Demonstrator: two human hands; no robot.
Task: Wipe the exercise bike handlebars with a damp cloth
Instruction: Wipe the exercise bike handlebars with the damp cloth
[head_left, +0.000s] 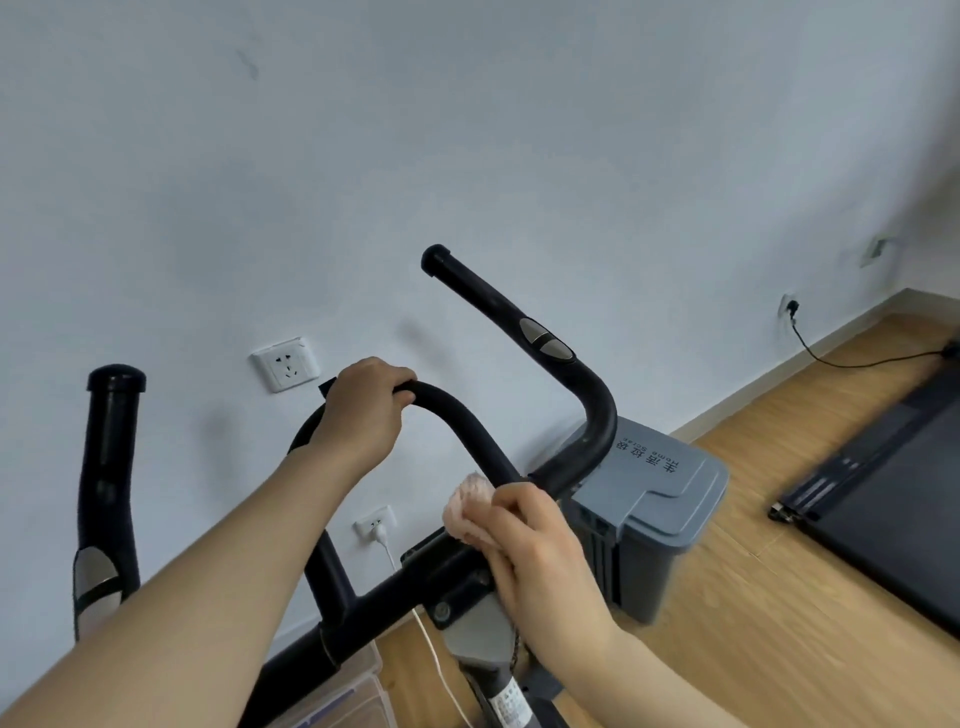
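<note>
Low on the stiff handlebars (462, 415), the right grip (545, 556) clutches a soft, likely pliant cloth (467, 506) while the left grip (363, 410) clasps the loop's top.

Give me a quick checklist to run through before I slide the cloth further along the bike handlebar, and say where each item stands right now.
1. Cloth held firmly: ok. The right hand grips the pink cloth.
2. Cloth on the bar: ok. It is pressed against the handlebar at the lower right end of the centre loop.
3. Bike steadied: ok. The left hand grips the top of the loop.
4. Cloth damp enough: cannot tell.
5. Right grip and left grip already wiped: cannot tell.
6. Cloth away from the plugged wall socket: ok. The socket is on the wall behind the bike.
</note>
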